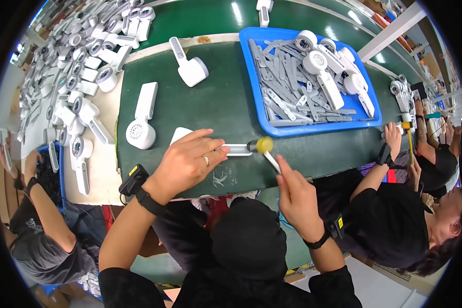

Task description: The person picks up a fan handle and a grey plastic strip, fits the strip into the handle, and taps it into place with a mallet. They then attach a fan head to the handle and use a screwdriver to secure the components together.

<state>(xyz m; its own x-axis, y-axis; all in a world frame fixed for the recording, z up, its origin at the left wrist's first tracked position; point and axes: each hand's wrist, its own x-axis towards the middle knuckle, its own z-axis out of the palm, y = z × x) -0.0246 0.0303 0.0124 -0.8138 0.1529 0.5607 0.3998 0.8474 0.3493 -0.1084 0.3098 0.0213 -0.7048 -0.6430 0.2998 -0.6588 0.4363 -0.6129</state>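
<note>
My left hand is closed over a white handheld fan that lies sideways on the green work mat, its head partly hidden under my fingers. Along the fan's handle, a grey strip shows to the right of my fingertips. In my right hand is the handle of a small mallet. The mallet's yellow head is slightly blurred, at the right end of the fan's handle; whether they touch I cannot tell.
A blue tray holds grey strips and several white fans. Two more fans lie on the mat. Many fans pile up on the left. Co-workers sit on both sides; the right one's hand is near another yellow mallet.
</note>
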